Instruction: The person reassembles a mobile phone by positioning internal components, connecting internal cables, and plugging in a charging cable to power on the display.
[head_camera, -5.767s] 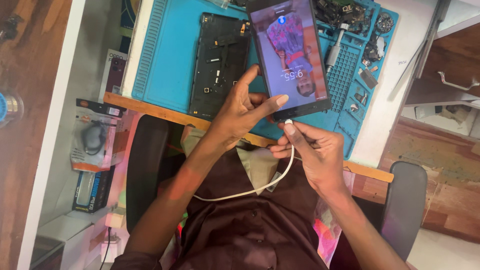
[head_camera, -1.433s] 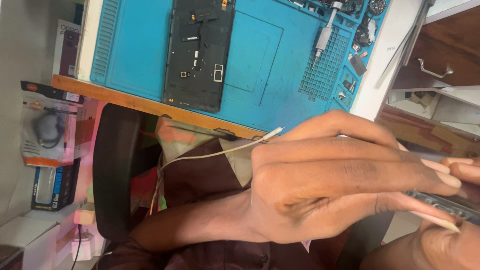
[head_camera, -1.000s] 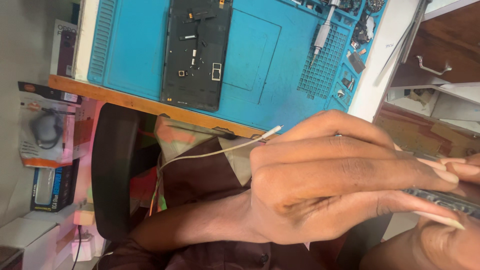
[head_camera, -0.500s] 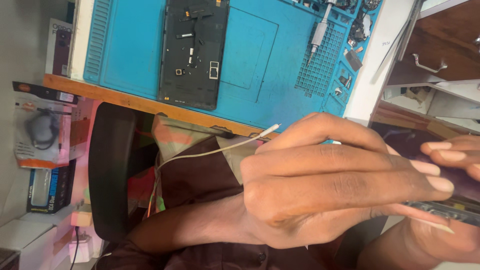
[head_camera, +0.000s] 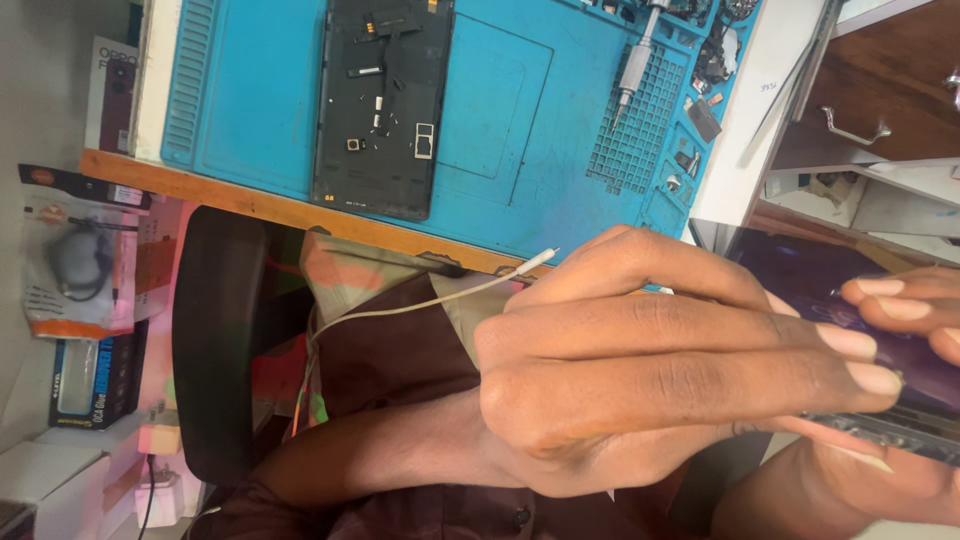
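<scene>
Gripping tablet (head_camera: 880, 330): left hand (head_camera: 640, 370), right hand (head_camera: 890, 470) | cable (head_camera: 430, 300) beside | mat (head_camera: 270, 90) well apart

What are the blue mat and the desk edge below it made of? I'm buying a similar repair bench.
The blue mat looks like matte silicone or rubber: moulded ridges, grid and small trays. The desk edge looks like wood or wood-look board, orange-brown and smooth; I cannot tell which.
</scene>
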